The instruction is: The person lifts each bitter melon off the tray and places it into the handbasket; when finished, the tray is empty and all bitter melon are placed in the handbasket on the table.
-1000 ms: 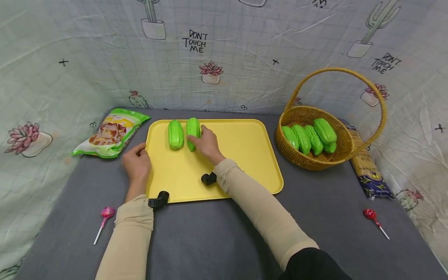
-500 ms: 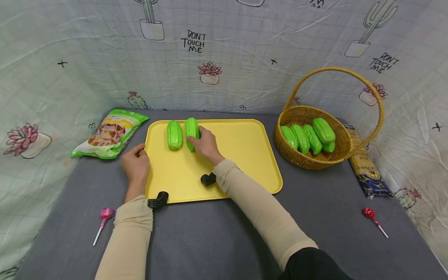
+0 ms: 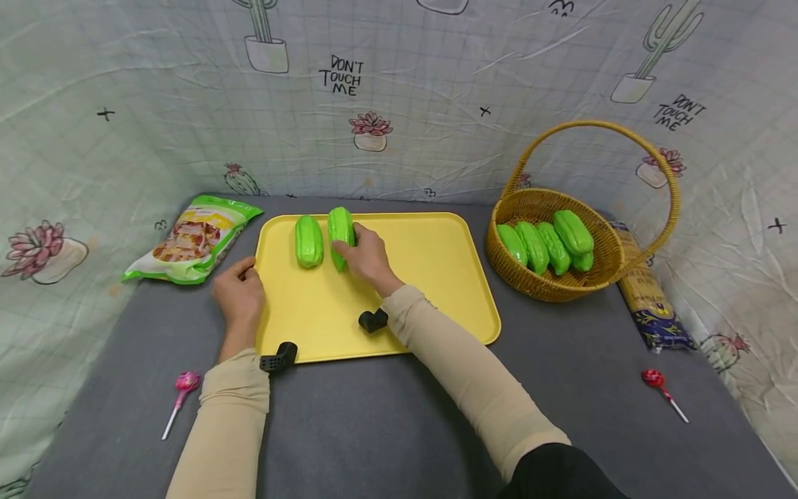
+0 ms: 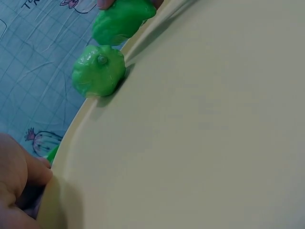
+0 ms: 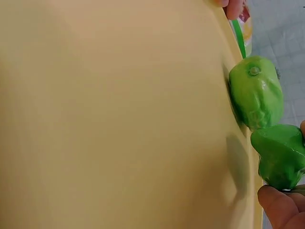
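Observation:
My right hand (image 3: 366,258) pinches a glossy green ribbed vegetable (image 3: 340,235) between thumb and fingers, near the far rim of the yellow tray (image 3: 430,277). In the right wrist view the held green vegetable (image 5: 280,157) hangs a little above the tray, its shadow apart from it. Just left of it, a second green ribbed vegetable (image 3: 308,241) lies lengthwise on the tray; in the left wrist view this second vegetable (image 4: 98,71) shows its rounded end with a small nub. My left hand (image 3: 240,294) grips the tray's left rim, fingers curled at the edge.
A wicker basket (image 3: 530,285) with a tall handle stands right of the tray, with several similar green vegetables (image 3: 533,246) inside. Behind it leans a brown-and-blue packet (image 3: 651,298). A green-and-white food bag (image 3: 196,239) lies left. Lollipops, pink (image 3: 185,382) and red (image 3: 654,378), flank the front.
The right hand has raised the held vegetable slightly and tipped its far end up. The left hand stays at the tray's rim. The whole head view has shifted a little.

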Tool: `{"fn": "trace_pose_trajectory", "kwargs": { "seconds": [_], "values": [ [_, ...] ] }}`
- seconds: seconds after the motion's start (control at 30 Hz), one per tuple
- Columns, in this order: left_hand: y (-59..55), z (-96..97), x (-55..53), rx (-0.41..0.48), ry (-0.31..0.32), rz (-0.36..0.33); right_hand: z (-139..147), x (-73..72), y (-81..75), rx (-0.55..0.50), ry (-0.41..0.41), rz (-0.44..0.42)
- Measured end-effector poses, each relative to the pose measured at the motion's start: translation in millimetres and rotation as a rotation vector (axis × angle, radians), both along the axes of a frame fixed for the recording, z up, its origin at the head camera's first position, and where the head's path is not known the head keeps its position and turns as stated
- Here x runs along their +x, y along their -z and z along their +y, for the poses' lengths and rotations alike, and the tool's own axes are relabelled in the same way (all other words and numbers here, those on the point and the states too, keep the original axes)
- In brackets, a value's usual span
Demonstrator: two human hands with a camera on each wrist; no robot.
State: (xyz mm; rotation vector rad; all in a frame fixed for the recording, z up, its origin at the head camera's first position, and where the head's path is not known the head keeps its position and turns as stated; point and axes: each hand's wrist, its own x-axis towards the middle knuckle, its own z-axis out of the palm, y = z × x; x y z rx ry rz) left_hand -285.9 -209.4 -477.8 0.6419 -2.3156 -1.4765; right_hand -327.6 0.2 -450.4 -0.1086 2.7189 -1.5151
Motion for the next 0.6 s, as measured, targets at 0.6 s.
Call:
{"fn": "trace_pose_trajectory", "kwargs": {
  "seconds": [0.6],
  "values": [
    [0.5,-0.7,0.6,0.007,0.014,-0.019,12.2,17.2,-17.9,-0.067,-0.072,0.02]
  ]
}}
